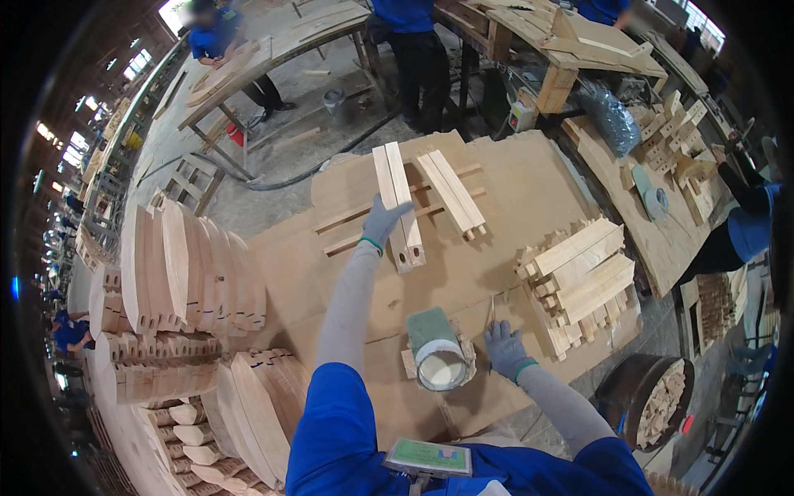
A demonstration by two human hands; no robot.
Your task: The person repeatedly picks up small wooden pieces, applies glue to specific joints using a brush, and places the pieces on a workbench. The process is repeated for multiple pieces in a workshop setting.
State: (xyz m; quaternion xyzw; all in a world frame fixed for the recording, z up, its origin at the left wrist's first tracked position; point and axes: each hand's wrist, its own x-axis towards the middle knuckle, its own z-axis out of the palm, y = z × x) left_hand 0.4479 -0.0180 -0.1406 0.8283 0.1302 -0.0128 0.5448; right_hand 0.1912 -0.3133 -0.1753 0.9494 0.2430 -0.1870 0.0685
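Note:
My left hand (385, 220), in a grey glove, is closed over the side of a pair of pale wooden bars (399, 205) lying side by side. Oval slots show in their near ends. Those bars rest across thin wooden strips (354, 241), as does another group of grooved bars (452, 192) to their right. My right hand (506, 350), gloved too, is closed around what looks like a thin stick (494, 308) pointing away from me. Left of that hand stands a container of white liquid (442, 367), with a green flat piece (430, 328) against its far side.
Brown cardboard (488, 269) covers the work surface. Stacked wooden bars (581, 277) stand at the right, curved wooden parts (192, 269) at the left. A dark drum (614, 397) of wood scraps is at lower right. People work at benches (277, 58) beyond.

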